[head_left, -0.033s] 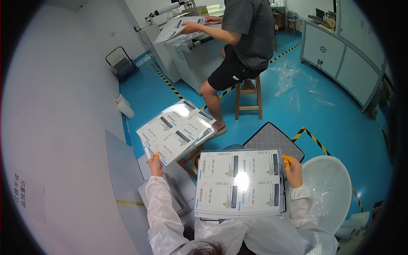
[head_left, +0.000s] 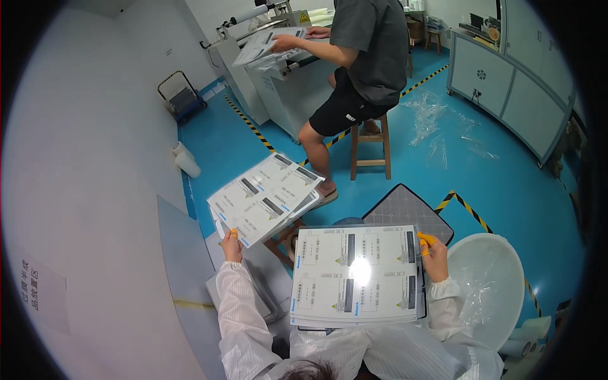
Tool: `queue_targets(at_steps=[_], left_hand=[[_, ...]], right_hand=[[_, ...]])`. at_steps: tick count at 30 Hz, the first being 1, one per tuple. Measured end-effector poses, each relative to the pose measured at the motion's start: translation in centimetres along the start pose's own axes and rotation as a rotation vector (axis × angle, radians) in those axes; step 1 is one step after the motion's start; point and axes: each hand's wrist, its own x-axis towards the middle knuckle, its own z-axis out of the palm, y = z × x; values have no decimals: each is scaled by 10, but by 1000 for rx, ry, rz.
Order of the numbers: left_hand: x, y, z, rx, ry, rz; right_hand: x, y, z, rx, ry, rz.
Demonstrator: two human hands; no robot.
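Observation:
A stack of printed label sheets (head_left: 326,278) with a glossy clear film lies across my lap. At its far right corner my right hand (head_left: 434,258), with orange finger cots, pinches the edge of the top sheet. To the left, another printed sheet (head_left: 259,206) rests tilted over a pile. My left hand (head_left: 232,246), also with an orange finger cot, grips its near corner between thumb and fingers. Part of the pile beneath that sheet is hidden.
A white round tub (head_left: 506,272) holding clear film stands at my right. Ahead, a co-worker (head_left: 370,57) on a wooden stool (head_left: 370,162) holds a sheet at a roller machine (head_left: 278,95). A grey padded mat (head_left: 408,209) and crumpled film (head_left: 427,120) lie on the blue floor.
The sheet in my left hand has shifted slightly right and its glare has faded. My right hand has moved slightly left at the stack's corner. The co-worker's sheet has shifted a little.

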Motion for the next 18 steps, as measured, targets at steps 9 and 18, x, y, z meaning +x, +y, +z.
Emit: queue_targets(at_steps=[9,18], left_hand=[[40,-48,-17,171,64,55],[-55,-22,29,253,-26,233]], right_hand=[[2,-20,37,46,-273,104],[-24,-49,108,161,-506,1]])
